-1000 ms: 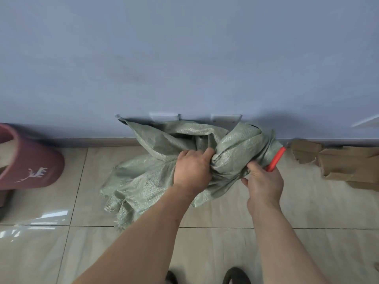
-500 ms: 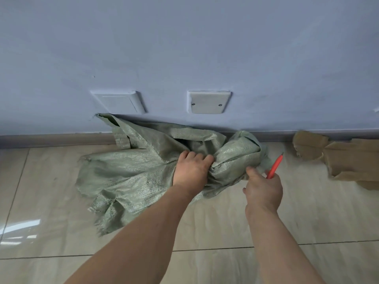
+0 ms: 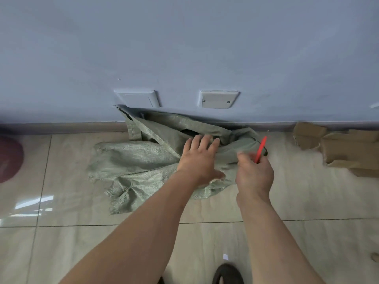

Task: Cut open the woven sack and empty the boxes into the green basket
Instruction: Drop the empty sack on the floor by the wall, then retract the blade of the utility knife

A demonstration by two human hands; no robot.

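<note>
The green woven sack [image 3: 133, 160] lies flat and crumpled on the tiled floor against the blue wall. My left hand [image 3: 200, 158] hovers over its right part with the fingers spread, holding nothing. To the right of it, my right hand [image 3: 254, 173] is closed around a red cutter [image 3: 260, 149], whose tip points up and away over the sack's right end. No boxes and no green basket are in view.
Torn brown cardboard [image 3: 340, 148] lies by the wall at the right. A dark red bin [image 3: 9, 158] shows at the left edge. Two white wall plates [image 3: 218, 98] sit above the sack. A dark shoe [image 3: 227, 274] is at the bottom.
My left hand has let go of the bunched sack and spread its fingers. The sack has dropped flatter on the floor. My right hand has stayed put with the cutter.
</note>
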